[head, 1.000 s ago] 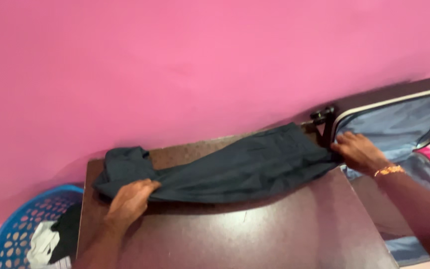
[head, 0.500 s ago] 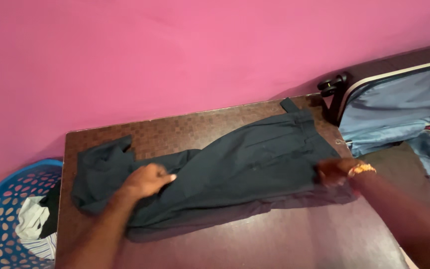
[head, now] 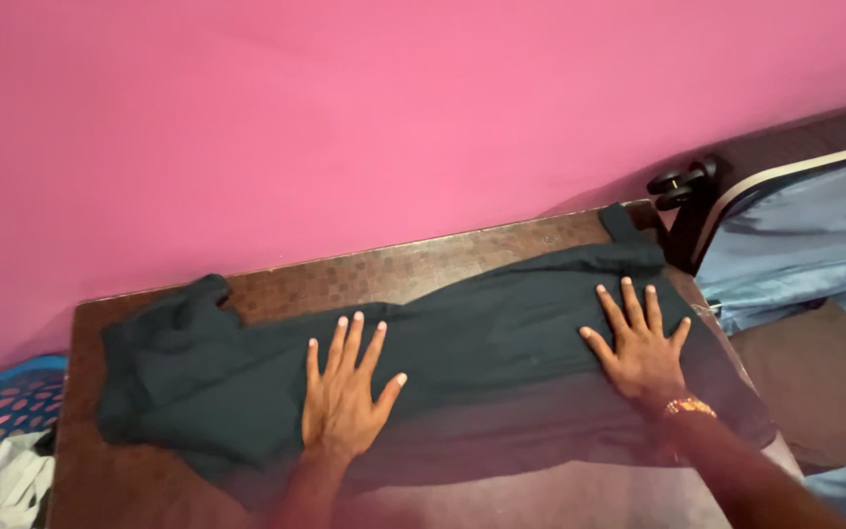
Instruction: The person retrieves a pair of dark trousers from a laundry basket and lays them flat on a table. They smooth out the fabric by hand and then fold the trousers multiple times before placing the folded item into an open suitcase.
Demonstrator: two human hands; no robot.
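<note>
A dark green-black garment, folded lengthwise, lies across a dark brown wooden table. My left hand rests flat on its middle with fingers spread. My right hand, with a gold bracelet at the wrist, presses flat on the garment's right part, fingers apart. Neither hand grips the cloth. The garment's left end is bunched near the table's left edge.
A pink wall runs behind the table. An open suitcase with blue lining and black wheels stands at the right. A blue plastic laundry basket holding white and dark cloth sits low at the left.
Both hands let go of the garment's edges and now lie flat on it with spread fingers. The garment is laid flatter, and the view has shifted closer.
</note>
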